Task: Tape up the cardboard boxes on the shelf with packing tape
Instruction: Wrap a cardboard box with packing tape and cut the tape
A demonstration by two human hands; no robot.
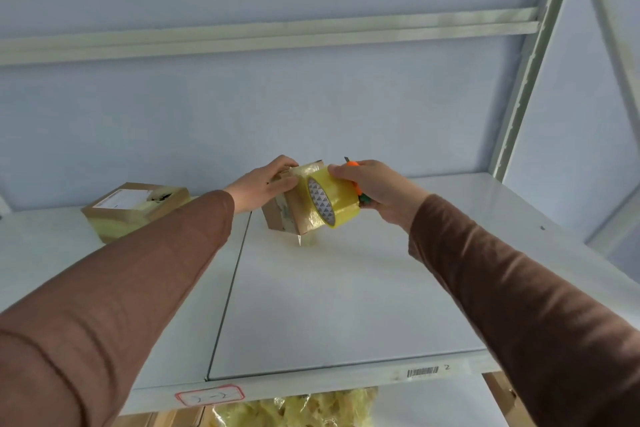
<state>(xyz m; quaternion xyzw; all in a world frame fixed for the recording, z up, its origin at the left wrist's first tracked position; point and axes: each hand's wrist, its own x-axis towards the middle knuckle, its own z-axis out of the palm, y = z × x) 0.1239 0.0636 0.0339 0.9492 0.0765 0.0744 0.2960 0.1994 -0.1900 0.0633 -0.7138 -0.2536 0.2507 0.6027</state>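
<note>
Two cardboard boxes stand on the white shelf (346,305). Far left, the first cardboard box (135,210) sits flat near the shelf's back edge, well apart from the hands; it carries a white label on top and yellowish tape over its sides, with a dark torn patch near its top right corner.

Two brown sleeves reach in from the lower corners. The left hand (265,185) grips the second cardboard box (294,208) from its upper left, thumb lying across the near face and fingers curled over the top. This box is tilted, resting on a lower corner on the shelf near the middle, just right of the seam between the two shelf panels. Clear yellowish tape already wraps its top and right face.

One roll of packing tape (330,199), yellow with a patterned white core, presses against the right face of that box. The right hand (372,191) clamps it, fingers curled over the roll's upper rim. The same hand also holds one utility knife (356,180), orange and green, tucked behind the roll, its tip poking up above the knuckles.

On the shelf's front lip sit a red-bordered label (209,395) at left and a barcode sticker (422,372) at right. Below the shelf lies a heap of crumpled yellowish tape (298,407).
</note>
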